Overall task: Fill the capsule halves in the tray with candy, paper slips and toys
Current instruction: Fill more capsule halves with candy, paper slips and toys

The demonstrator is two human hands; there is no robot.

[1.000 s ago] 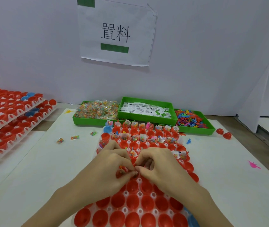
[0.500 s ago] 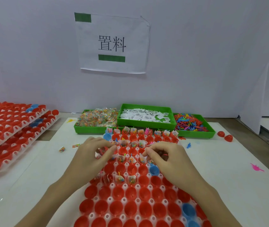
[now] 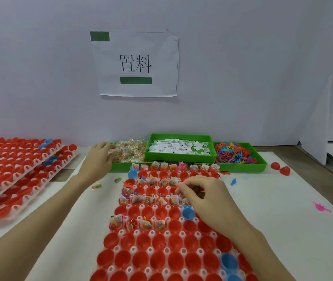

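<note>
White tray [image 3: 183,251] of red capsule halves [image 3: 157,260] sits mid-table; far rows hold candy, slips and toys, near rows are bare. Stacked trays [image 3: 15,171] lie left of it. Behind it are three green bins: candy bin [image 3: 130,152], slip bin [image 3: 178,148], toy bin [image 3: 237,154]. Left hand [image 3: 98,159] reaches past the tray's far-left corner, fingers on the candy; can't tell if it has closed on any. Right hand [image 3: 204,197] is over the tray's right side, fingers curled, pinching small pieces, one orange.
</note>
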